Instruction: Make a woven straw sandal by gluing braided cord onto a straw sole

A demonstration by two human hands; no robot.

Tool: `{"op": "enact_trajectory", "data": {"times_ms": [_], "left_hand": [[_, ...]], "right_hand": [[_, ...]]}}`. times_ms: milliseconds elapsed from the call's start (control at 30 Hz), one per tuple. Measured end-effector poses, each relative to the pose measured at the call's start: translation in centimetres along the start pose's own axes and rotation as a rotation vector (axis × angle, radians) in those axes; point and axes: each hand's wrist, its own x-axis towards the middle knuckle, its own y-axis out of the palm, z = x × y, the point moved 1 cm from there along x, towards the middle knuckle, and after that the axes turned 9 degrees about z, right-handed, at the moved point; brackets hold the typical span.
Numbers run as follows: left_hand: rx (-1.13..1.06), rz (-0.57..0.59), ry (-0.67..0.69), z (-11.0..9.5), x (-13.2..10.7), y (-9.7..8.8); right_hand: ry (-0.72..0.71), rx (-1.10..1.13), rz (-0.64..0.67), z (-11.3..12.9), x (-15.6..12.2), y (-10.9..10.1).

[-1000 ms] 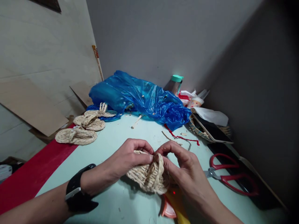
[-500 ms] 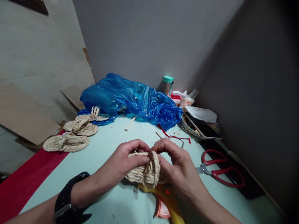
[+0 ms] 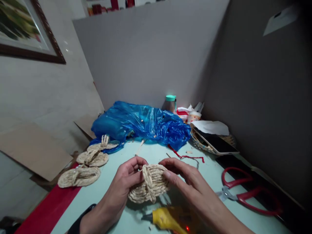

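Observation:
Between both hands, a small woven straw sandal (image 3: 156,187) with a braided strap across its middle is held above the table. My left hand (image 3: 126,183) pinches its left end, thumb near the strap and fingers behind. On the right end, my right hand (image 3: 186,183) has its thumb on the front and its fingers curled over the back edge. Just below the sandal lies a yellow glue gun (image 3: 168,219) with a dark nozzle and a lit red light. Red-handled scissors (image 3: 230,193) lie right of my right hand, their blades partly hidden.
Several finished-looking straw sandals (image 3: 79,176) line the left side by a red strip (image 3: 52,208). A blue plastic bag (image 3: 141,122) spans the back. At back right are a green-lidded bottle (image 3: 170,103), a paper cup (image 3: 194,116) and a basket holding a phone-like tablet (image 3: 216,143).
The view has tilted upward. My hands have moved apart from the strap's top to the sandal's two ends, and the sandal now faces me more. More of the glue gun shows.

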Motion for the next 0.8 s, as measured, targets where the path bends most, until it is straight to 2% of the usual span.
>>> {"op": "enact_trajectory", "data": {"times_ms": [100,200,333,467,800], "left_hand": [[-0.127,-0.11,0.112,-0.2,0.5,-0.8],[-0.141,-0.197,0.21,-0.1,0.7,-1.4],[-0.133,-0.26,0.262,0.4,0.6,-1.2],[-0.137,-0.255,0.255,0.7,0.0,-0.2],[-0.218,-0.116,0.17,0.8,-0.1,0.9]], "right_hand": [[0.025,-0.006,-0.035,-0.9,0.3,-0.3],[0.032,-0.025,-0.045,-1.7,0.5,-0.4],[-0.057,-0.067,-0.057,-2.0,0.4,-0.1],[-0.148,-0.182,-0.039,-1.3,0.1,0.6],[-0.109,-0.185,-0.104,-0.8,-0.1,0.9]]}}
